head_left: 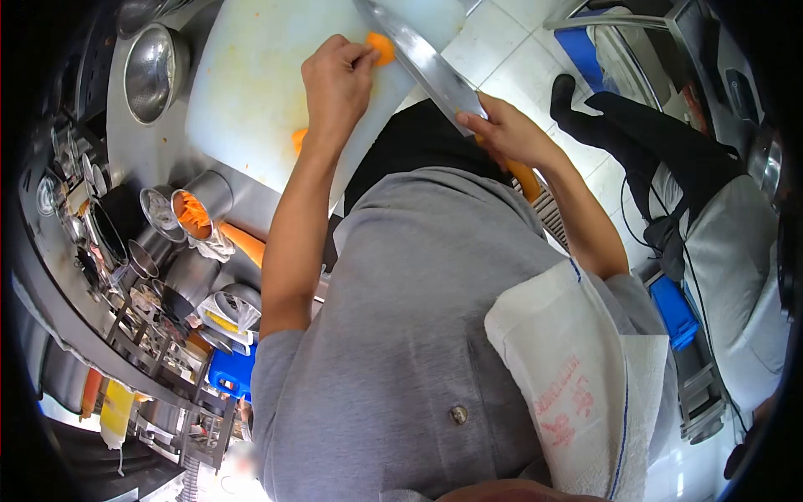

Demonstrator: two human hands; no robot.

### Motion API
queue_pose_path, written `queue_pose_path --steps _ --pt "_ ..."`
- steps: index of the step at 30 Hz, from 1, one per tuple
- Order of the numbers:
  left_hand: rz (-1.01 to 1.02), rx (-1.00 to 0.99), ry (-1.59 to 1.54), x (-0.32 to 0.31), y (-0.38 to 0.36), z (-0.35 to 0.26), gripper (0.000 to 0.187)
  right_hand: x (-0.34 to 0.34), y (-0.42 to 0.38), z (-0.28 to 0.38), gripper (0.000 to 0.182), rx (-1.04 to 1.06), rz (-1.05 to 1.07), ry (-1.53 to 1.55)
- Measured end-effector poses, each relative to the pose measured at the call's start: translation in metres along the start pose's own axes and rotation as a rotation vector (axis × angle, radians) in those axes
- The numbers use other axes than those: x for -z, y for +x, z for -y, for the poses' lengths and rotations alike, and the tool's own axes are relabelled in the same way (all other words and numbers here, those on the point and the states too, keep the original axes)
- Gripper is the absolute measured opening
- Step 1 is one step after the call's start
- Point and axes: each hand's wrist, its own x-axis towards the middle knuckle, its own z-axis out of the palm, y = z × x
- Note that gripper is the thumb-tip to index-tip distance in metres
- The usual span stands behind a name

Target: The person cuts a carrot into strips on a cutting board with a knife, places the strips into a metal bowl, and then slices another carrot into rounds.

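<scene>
My left hand pinches an orange piece of carrot over the white cutting board. Beside that piece runs the broad blade of a large knife, held at its handle end by my right hand. A yellow-orange length shows below my right hand, in line with the knife. Another orange piece lies on the board by my left wrist.
At left stand a metal colander, a metal pot of orange pieces and a whole carrot. Pans and utensils crowd the far left. Another person's dark-clothed legs and a metal rack are at right.
</scene>
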Motion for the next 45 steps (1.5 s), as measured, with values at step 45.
queue_pose_path --steps 45 --pt "-0.009 -0.154 0.271 0.033 0.043 0.036 0.013 -0.002 -0.024 0.011 0.031 -0.028 0.085 -0.342"
